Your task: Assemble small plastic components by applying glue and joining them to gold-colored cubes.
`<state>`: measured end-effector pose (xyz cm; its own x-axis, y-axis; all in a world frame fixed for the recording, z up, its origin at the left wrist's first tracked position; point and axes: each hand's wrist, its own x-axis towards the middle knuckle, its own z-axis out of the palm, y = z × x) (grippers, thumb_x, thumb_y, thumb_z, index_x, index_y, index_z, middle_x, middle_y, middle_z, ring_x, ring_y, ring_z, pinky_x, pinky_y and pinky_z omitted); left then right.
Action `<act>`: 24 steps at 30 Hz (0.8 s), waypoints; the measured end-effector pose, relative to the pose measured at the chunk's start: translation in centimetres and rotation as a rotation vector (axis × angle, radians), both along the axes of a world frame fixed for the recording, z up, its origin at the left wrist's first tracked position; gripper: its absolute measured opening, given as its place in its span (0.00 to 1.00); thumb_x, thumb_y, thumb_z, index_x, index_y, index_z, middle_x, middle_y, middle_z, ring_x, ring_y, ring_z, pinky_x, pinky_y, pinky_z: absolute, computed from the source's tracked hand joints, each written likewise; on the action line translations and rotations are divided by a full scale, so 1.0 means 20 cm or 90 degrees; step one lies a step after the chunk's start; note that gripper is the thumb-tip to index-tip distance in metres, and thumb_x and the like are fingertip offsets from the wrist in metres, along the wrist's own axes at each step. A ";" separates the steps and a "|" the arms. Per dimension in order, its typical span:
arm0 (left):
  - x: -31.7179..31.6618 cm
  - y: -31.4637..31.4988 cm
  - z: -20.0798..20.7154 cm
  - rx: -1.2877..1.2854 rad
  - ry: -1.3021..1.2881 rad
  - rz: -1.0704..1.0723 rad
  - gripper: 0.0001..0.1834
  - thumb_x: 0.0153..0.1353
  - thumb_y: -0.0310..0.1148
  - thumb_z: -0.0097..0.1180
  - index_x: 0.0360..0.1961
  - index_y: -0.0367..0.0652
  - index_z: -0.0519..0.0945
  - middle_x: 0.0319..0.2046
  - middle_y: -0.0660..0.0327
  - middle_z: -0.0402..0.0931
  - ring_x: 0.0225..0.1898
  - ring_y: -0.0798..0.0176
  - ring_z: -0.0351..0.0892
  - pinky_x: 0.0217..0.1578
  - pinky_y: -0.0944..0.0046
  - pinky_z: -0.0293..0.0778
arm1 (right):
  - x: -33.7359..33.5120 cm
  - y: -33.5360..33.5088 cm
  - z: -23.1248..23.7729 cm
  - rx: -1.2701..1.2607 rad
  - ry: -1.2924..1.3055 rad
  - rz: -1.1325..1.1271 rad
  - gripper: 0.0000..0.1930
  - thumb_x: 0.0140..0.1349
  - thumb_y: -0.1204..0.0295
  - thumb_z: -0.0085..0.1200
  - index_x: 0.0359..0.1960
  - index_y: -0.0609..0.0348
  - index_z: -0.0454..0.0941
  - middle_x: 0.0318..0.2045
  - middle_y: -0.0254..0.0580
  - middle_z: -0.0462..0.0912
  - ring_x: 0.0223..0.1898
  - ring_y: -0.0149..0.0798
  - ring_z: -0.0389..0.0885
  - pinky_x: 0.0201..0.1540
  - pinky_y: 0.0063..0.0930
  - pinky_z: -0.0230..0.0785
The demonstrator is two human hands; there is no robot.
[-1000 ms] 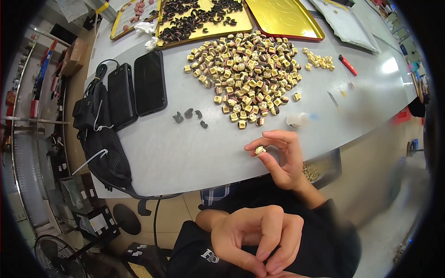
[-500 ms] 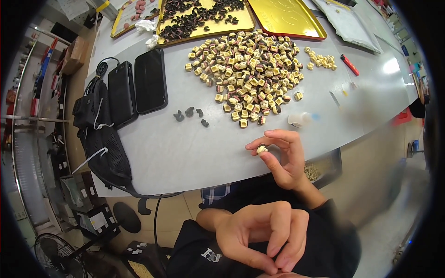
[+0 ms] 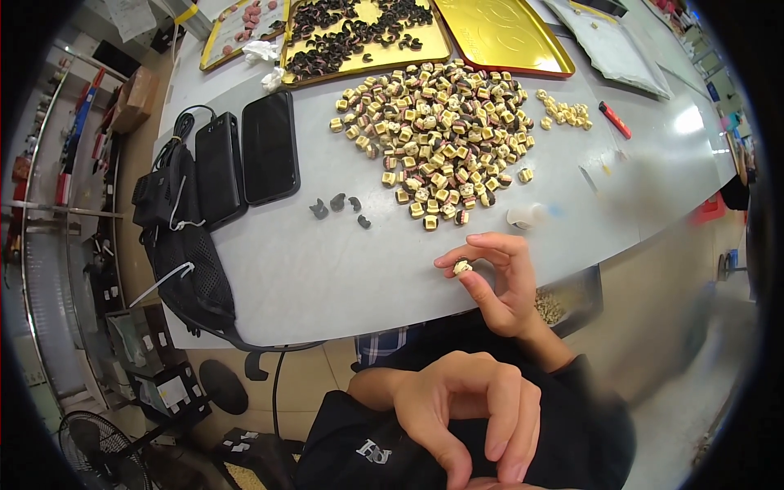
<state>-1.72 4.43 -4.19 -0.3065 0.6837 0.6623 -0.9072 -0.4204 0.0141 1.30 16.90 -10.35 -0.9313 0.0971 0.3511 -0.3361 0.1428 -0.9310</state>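
Note:
My right hand (image 3: 505, 286) is raised over the table's near edge, closed in a pinch. Between its thumb and fingertips is a small cream-and-dark moulded piece (image 3: 463, 268), coloured like those in the pile. My left hand (image 3: 467, 408) is lifted close to the camera, low in the picture. Its fingers are curled, with the thumb apart from them and nothing visible between. Beyond the right hand lies a heap of small cream, pink and dark pieces (image 3: 441, 131). A small white bottle (image 3: 525, 216) is just past the right fingers. Several dark curved bits (image 3: 337, 202) lie loose farther left.
A gold tray (image 3: 359, 61) of dark curved pieces and another gold tray (image 3: 506, 45) stand at the back. A phone (image 3: 271, 147), a power bank (image 3: 218, 167) and a black mesh pouch (image 3: 189, 273) are left. Small cream pieces (image 3: 565, 112) and a red-handled tool (image 3: 615, 120) lie right.
My left thumb and fingers have parted from a pinch. The right hand keeps its hold on the small piece, hardly moving. The view has shifted slightly.

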 end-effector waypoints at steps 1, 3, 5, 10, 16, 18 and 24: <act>-0.01 0.02 0.00 0.022 0.011 -0.001 0.13 0.56 0.15 0.67 0.40 0.30 0.76 0.39 0.44 0.80 0.43 0.48 0.83 0.47 0.56 0.82 | 0.00 0.00 0.00 -0.003 0.000 0.002 0.21 0.68 0.81 0.51 0.61 0.61 0.60 0.43 0.57 0.84 0.41 0.39 0.81 0.51 0.34 0.72; -0.01 0.02 0.00 0.043 0.022 -0.001 0.13 0.56 0.15 0.67 0.40 0.29 0.76 0.39 0.44 0.80 0.43 0.48 0.83 0.47 0.55 0.83 | 0.00 0.00 0.00 -0.006 -0.001 0.004 0.21 0.68 0.81 0.51 0.61 0.61 0.60 0.43 0.58 0.84 0.41 0.39 0.81 0.51 0.34 0.72; 0.01 -0.02 0.01 -0.025 -0.011 -0.001 0.11 0.54 0.14 0.68 0.36 0.28 0.78 0.38 0.43 0.81 0.42 0.47 0.84 0.46 0.54 0.84 | 0.00 0.00 0.00 -0.004 0.002 0.007 0.21 0.68 0.81 0.51 0.61 0.61 0.60 0.43 0.58 0.84 0.41 0.39 0.81 0.51 0.35 0.72; 0.02 -0.02 0.00 -0.055 -0.036 0.048 0.08 0.52 0.13 0.70 0.31 0.26 0.81 0.35 0.41 0.83 0.39 0.45 0.85 0.42 0.53 0.85 | 0.00 0.00 0.00 -0.002 0.003 0.005 0.21 0.68 0.81 0.51 0.60 0.61 0.60 0.44 0.58 0.84 0.41 0.40 0.82 0.51 0.35 0.72; 0.00 0.00 0.01 -0.019 -0.035 0.034 0.08 0.51 0.13 0.70 0.30 0.26 0.82 0.34 0.40 0.83 0.37 0.44 0.86 0.40 0.52 0.86 | 0.00 0.00 -0.01 -0.001 0.005 0.007 0.21 0.68 0.81 0.51 0.60 0.61 0.60 0.44 0.58 0.84 0.41 0.40 0.82 0.50 0.35 0.73; 0.01 0.00 0.01 -0.023 -0.046 0.036 0.08 0.51 0.13 0.70 0.30 0.26 0.82 0.34 0.41 0.83 0.37 0.44 0.86 0.40 0.53 0.86 | 0.00 -0.01 -0.01 0.002 0.007 0.005 0.21 0.68 0.81 0.51 0.60 0.61 0.61 0.43 0.58 0.84 0.41 0.40 0.82 0.50 0.36 0.73; 0.01 0.02 0.00 -0.012 -0.043 0.023 0.08 0.51 0.12 0.70 0.30 0.26 0.82 0.34 0.41 0.83 0.37 0.44 0.86 0.39 0.53 0.86 | -0.01 0.00 -0.01 -0.002 0.005 0.006 0.21 0.68 0.81 0.51 0.60 0.61 0.61 0.44 0.58 0.84 0.42 0.40 0.82 0.51 0.36 0.73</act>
